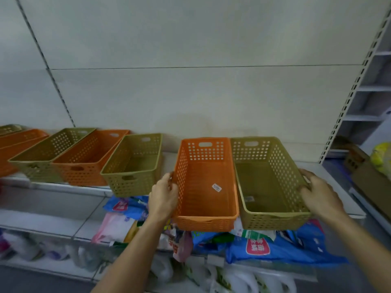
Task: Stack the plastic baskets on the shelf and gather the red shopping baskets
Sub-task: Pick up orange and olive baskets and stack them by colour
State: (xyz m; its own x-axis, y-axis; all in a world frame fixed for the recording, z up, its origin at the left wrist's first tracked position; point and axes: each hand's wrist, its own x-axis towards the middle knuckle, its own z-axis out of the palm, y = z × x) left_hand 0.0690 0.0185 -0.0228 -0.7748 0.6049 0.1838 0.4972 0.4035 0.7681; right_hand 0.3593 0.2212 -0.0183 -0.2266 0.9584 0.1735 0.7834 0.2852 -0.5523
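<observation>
An orange perforated plastic basket (206, 185) and an olive one (268, 182) sit side by side, touching, at the front of the white shelf (69, 187). My left hand (164, 195) grips the orange basket's left rim. My right hand (319, 193) holds the olive basket's right rim. Further left along the shelf stand another olive basket (133, 163), an orange one (91, 157), a third olive one (50, 153) and more orange ones (19, 142) at the edge of view. No red shopping basket is in view.
Below the shelf lie blue and pink packaged goods (275, 246) and white bottles (243, 280). A cardboard box (368, 176) with a yellow item sits at the right. A slotted upright (347, 102) bounds the bay; the back panel is bare.
</observation>
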